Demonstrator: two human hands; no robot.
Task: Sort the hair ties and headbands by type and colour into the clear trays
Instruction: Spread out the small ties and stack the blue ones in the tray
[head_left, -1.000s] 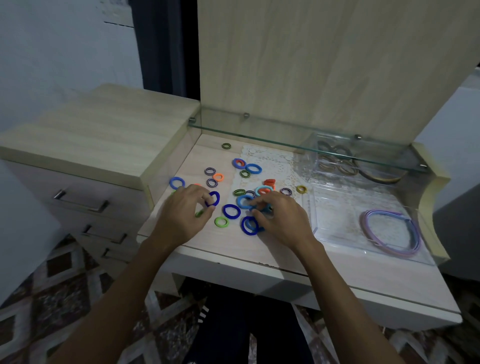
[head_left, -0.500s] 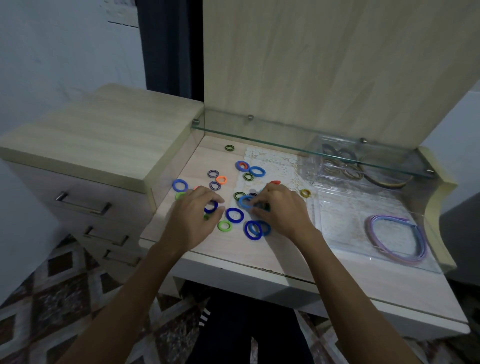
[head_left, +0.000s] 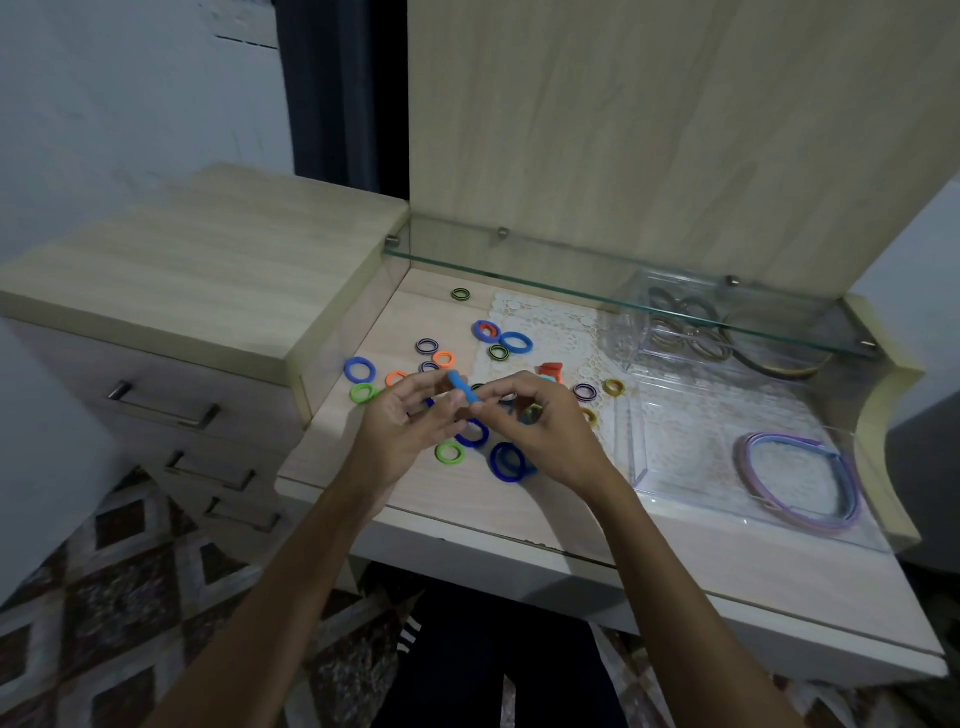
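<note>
Both my hands are raised just above the desk and meet over the pile of hair ties. My left hand (head_left: 410, 423) and my right hand (head_left: 543, 434) each pinch one end of a light blue hair tie (head_left: 463, 388) stretched between them. Below them lie dark blue ties (head_left: 506, 462), a green tie (head_left: 450, 452) and several more in blue, orange, red, yellow and stripes. At the right, a clear tray (head_left: 675, 447) holds purple headbands (head_left: 797, 480). A second clear tray (head_left: 631, 338) behind it holds brown ties and a dark headband.
A glass shelf (head_left: 571, 270) runs over the back of the desk, above the rear tray. A drawer unit (head_left: 197, 270) stands higher at the left. A lace mat (head_left: 550, 322) lies under the trays. The desk's front edge is near my forearms.
Both hands lifted off the desk surface. They now hold a light blue tie between them, up off the pile where they had been picking among the ties.
</note>
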